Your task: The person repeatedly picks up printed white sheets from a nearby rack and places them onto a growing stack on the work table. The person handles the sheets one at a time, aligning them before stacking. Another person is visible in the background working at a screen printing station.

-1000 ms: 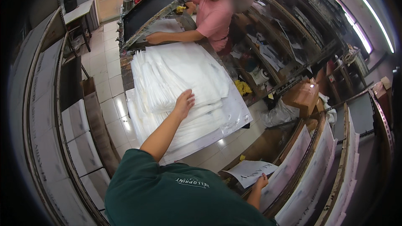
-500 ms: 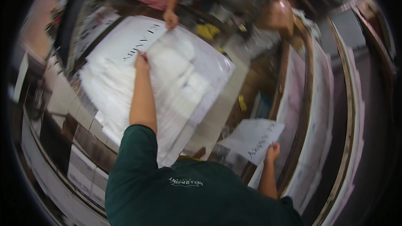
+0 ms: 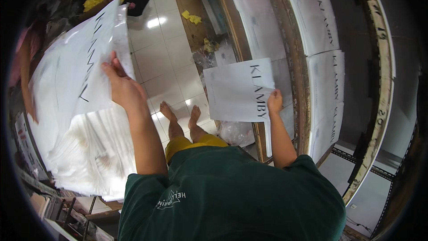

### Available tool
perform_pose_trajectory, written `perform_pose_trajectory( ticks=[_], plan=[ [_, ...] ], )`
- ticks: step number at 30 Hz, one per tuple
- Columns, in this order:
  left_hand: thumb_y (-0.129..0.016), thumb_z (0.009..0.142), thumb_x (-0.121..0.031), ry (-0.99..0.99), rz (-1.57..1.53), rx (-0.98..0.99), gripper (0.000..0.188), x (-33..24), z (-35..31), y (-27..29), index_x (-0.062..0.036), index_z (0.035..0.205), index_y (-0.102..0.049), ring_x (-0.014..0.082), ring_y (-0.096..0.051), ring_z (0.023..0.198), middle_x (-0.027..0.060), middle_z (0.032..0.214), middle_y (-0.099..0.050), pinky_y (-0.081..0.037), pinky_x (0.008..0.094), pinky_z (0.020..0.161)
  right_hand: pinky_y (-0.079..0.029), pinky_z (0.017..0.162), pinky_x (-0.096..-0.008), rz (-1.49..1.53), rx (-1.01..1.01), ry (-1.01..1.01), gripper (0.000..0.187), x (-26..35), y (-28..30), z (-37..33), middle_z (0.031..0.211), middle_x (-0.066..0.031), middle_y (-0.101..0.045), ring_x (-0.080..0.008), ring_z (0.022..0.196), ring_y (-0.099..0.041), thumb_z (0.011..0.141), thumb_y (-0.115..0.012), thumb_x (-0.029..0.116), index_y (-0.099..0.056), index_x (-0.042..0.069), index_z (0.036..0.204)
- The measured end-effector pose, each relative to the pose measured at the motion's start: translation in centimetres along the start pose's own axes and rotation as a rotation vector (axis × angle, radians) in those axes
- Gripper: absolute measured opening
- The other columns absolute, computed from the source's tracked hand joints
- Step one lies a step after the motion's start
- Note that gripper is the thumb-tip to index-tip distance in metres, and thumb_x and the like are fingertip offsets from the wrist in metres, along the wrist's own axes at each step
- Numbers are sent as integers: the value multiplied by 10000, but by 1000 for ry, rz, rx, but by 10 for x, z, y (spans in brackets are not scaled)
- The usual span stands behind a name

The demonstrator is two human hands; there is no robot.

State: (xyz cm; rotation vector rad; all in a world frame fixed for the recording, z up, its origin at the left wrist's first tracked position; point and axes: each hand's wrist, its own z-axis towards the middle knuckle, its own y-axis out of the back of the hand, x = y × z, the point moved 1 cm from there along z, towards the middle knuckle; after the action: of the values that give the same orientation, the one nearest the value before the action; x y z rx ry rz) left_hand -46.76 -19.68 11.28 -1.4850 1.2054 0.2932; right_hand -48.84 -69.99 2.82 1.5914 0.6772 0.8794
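On the right, my right hand [image 3: 275,101] pinches the edge of a flat white sheet [image 3: 232,91] with large black lettering, holding it out over the racks. At the left my left hand [image 3: 127,85] has its fingers at the edge of a similar white lettered sheet [image 3: 67,53], which is partly raised. Under that sheet lies a thick pile of thin, soft-looking white sheets [image 3: 96,151] with ruffled edges.
Another person's arm [image 3: 27,76] reaches along the pile's far left side. Long wooden-edged racks [image 3: 298,62] at the right carry white lettered sheets [image 3: 325,80]. Yellow scraps [image 3: 191,17] and clear plastic [image 3: 236,133] lie beyond my feet on the tiled floor [image 3: 156,58].
My view has turned right, so the pile now sits at the left and the racks come closer. The right-hand sheet now spreads flatter. Both hands stay on their sheets.
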Motion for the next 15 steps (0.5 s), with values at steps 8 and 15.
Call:
perform_pose_trajectory(
  ticks=[8, 15],
  plan=[
    [-374, 957, -243, 215, 81, 358, 445, 122, -83, -25, 84, 1255, -324, 146, -499, 1085, 216, 1196, -486, -414, 234, 935, -338, 934, -449, -277, -164, -337, 415, -110, -7, 112, 1250, -199, -459, -378, 1135, -436, 900, -364, 329, -463, 78, 1216],
    [-344, 964, -237, 427, -266, 636, 426, 194, -99, 19, 83, 1245, -327, 155, -524, 1040, 233, 1163, -503, -437, 219, 898, -355, 922, -467, -235, -372, -186, 414, -208, -42, 271, 1211, -191, -489, -377, 1089, -475, 876, -363, 316, -482, 59, 1177]
  ],
)
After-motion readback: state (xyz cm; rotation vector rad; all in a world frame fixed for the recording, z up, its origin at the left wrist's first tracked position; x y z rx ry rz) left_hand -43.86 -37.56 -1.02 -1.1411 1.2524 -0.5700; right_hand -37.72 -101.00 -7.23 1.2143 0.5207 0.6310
